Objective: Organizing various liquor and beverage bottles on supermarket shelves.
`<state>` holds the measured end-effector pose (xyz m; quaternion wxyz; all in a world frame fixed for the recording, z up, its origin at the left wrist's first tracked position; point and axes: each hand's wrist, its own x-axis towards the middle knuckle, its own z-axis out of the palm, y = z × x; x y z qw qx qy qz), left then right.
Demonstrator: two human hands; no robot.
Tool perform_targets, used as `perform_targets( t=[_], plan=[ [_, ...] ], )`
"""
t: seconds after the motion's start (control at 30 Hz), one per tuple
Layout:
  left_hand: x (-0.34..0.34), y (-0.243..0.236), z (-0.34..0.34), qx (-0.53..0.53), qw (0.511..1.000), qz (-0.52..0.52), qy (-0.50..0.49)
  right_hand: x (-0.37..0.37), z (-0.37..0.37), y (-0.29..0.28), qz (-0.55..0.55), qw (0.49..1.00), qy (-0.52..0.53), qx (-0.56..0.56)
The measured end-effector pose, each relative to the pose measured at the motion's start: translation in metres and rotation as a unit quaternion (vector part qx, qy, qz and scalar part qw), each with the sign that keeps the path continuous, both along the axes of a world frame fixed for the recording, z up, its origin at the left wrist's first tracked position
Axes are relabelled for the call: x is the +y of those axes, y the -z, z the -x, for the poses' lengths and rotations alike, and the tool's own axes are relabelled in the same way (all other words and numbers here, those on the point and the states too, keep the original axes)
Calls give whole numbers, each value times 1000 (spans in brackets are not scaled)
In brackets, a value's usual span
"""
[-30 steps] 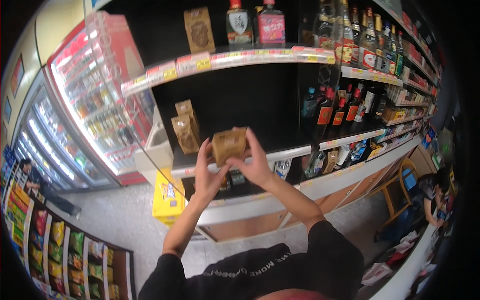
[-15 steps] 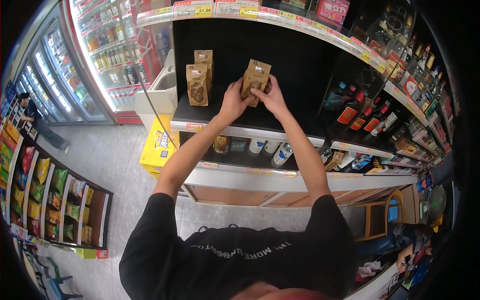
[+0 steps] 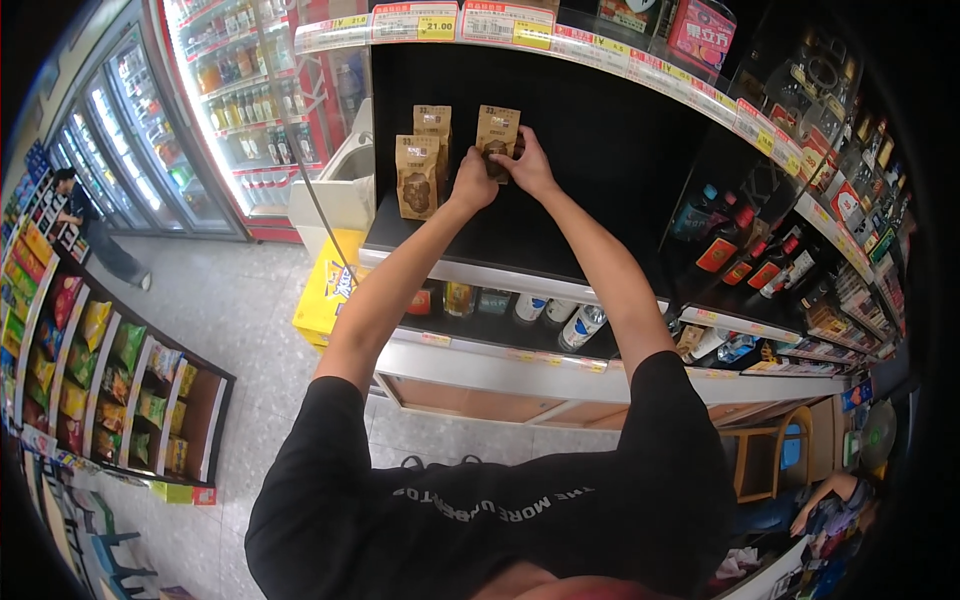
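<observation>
Both my hands are on a brown paper package [image 3: 498,128] toward the back of a black shelf [image 3: 540,235]. My left hand [image 3: 475,182] is closed at its lower left side. My right hand [image 3: 527,165] grips its right side, with the thumb across the front. The package stands roughly upright; whether its base rests on the shelf is hidden. To its left two matching packages stand one behind the other: a front package [image 3: 417,178] and a rear package [image 3: 433,121], partly covered by the front one.
A price-label rail [image 3: 590,48] runs above the shelf opening. Bottles [image 3: 583,326] stand on the lower shelf, and dark bottles [image 3: 722,250] to the right. A yellow box [image 3: 325,290] sits at the left end. Farther left are a snack rack [image 3: 120,370] and a person [image 3: 95,230] by glass-door coolers.
My hands have carried the package farther back and closer to the two standing packages. It looks more upright. The view has shifted slightly.
</observation>
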<state>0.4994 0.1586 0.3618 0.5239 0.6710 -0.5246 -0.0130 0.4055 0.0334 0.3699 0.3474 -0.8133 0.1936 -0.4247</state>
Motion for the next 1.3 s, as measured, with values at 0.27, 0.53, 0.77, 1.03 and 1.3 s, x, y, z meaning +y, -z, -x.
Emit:
perform_targets(
  t=[0.27, 0.53, 0.77, 1.03, 1.3],
  plan=[
    [-7, 2, -5, -1, 999, -49, 4, -26, -18, 28, -22, 999, -10, -22],
    [-13, 5, -5, 0, 992, -129, 20, -23, -11, 19, -24, 999, -16, 15],
    [2, 7, -14, -73, 986, -134, 74, 16, 5, -11, 30, 993, 47, 107],
    [168, -132, 31, -122, 955, -156, 220, 94, 106, -67, 94, 958, -40, 268],
    [246, -236, 44, -145, 957, -28, 248, 157, 167, -143, 128, 939, -178, 266]
  ],
)
